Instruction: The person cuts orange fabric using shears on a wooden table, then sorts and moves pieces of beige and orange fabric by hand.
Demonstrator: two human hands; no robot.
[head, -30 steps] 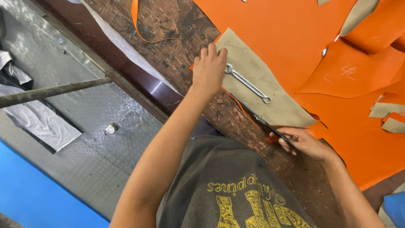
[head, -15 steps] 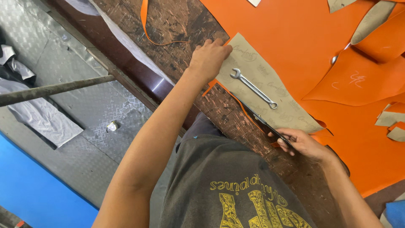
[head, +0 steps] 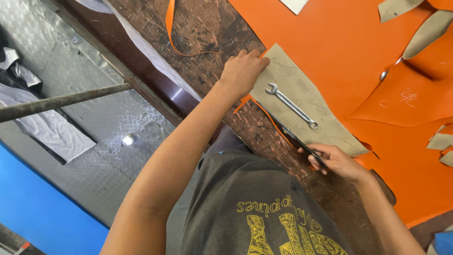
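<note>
My left hand presses on the near corner of a tan cardboard pattern that lies on a large orange sheet. A steel spanner rests on the pattern as a weight. Closed around the handles of black scissors, my right hand holds their blades along the pattern's lower edge, in the orange sheet. A thin orange offcut shows beside the blades.
The worn brown wooden table carries a loose orange strip. More tan pattern pieces and cut orange shapes lie at the right. A metal rod crosses the patterned metal floor at the left, with white cloth beneath.
My left hand slid from the middle of the pattern near the spanner down to its corner. The scissors stayed along the pattern's edge.
</note>
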